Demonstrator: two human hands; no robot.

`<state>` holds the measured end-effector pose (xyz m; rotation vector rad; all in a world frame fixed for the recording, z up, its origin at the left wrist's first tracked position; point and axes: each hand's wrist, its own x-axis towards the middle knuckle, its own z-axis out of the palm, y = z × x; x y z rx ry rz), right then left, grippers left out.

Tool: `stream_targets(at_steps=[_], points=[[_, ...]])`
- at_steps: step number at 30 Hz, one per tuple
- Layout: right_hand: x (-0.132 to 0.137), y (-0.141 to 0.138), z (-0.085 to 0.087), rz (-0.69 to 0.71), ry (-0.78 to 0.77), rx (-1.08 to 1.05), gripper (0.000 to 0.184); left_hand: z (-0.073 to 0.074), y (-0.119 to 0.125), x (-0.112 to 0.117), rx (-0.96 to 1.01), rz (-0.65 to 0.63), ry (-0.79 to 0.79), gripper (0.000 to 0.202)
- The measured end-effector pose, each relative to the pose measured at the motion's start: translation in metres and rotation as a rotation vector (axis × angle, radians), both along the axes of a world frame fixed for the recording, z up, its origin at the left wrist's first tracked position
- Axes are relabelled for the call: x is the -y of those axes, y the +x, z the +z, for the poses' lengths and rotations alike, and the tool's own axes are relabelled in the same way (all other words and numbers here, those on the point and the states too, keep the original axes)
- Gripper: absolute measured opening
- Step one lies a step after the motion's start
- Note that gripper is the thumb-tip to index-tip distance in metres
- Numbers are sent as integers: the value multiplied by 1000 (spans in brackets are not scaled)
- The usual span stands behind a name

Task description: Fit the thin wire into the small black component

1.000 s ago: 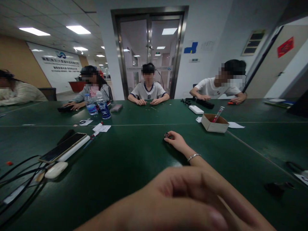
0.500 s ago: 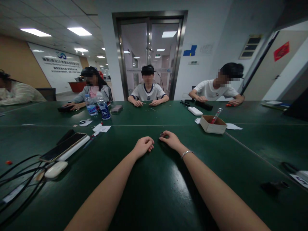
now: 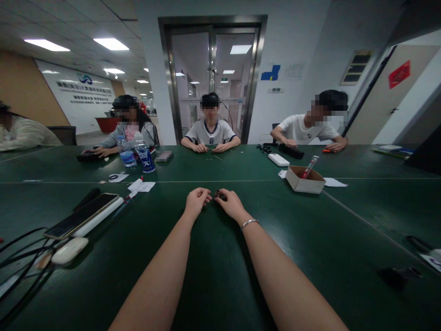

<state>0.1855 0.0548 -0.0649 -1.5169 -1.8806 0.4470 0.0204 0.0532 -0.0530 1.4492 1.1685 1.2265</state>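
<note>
Both my arms stretch out over the dark green table (image 3: 220, 276). My right hand (image 3: 231, 204), with a bracelet on its wrist, pinches a small dark object (image 3: 217, 194) at its fingertips. My left hand (image 3: 197, 201) lies just to the left of it with its fingers curled in, almost touching the object. Whether anything is inside the left hand is hidden.
An open cardboard box (image 3: 305, 179) with a red-tipped tube stands to the right. A phone on a white power bank (image 3: 86, 215), a white mouse (image 3: 69, 250) and black cables lie at left. Water bottles (image 3: 136, 154) stand further back. Several people sit across the table.
My left hand came from close to the camera out onto the table beside my right hand. Both hands have shifted a little to the left and now nearly touch.
</note>
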Motion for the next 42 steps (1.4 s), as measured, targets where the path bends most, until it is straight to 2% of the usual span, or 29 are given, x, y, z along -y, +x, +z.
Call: stream_targets(at_steps=[6, 10, 16, 19, 22, 24, 27, 29, 31, 34, 36, 38, 40, 42], points=[[-4, 3, -4, 65, 45, -59, 11, 3, 8, 2, -12, 23, -10, 18], [-5, 3, -5, 68, 22, -92, 11, -3, 8, 0, -34, 13, -13, 16], [-8, 4, -6, 70, 11, -114, 12, -16, 0, -10, -269, 55, 27, 42], [-9, 4, -6, 65, 27, -116, 12, -18, 3, -10, -393, 74, 121, 28], [-8, 5, -6, 65, 16, -134, 13, -14, 5, 0, -557, 38, 193, 73], [-7, 5, -5, 63, -9, -146, 15, -7, -3, 10, -704, -31, 206, 73], [-6, 5, -3, 42, -47, -158, 19, 9, -43, 27, -934, -110, 364, 53], [-6, 5, -1, 29, -75, -166, 20, 25, -91, 40, -1078, -121, 509, 38], [-6, 4, 1, 19, -103, -166, 22, 42, -150, 51, -1248, -84, 523, 29], [-7, 2, 3, 4, -115, -147, 22, 64, -238, 64, -1515, 221, 377, 38], [-8, 1, 3, -7, -105, -140, 22, 71, -280, 68, -1531, 394, 213, 50], [-9, 2, 1, -3, -95, -146, 22, 71, -305, 68, -1411, 435, -41, 70], [-9, 3, -1, 13, -82, -159, 22, 66, -316, 66, -1243, 428, -284, 80], [-9, 5, -3, 27, -69, -169, 22, 63, -318, 64, -1145, 434, -404, 83]])
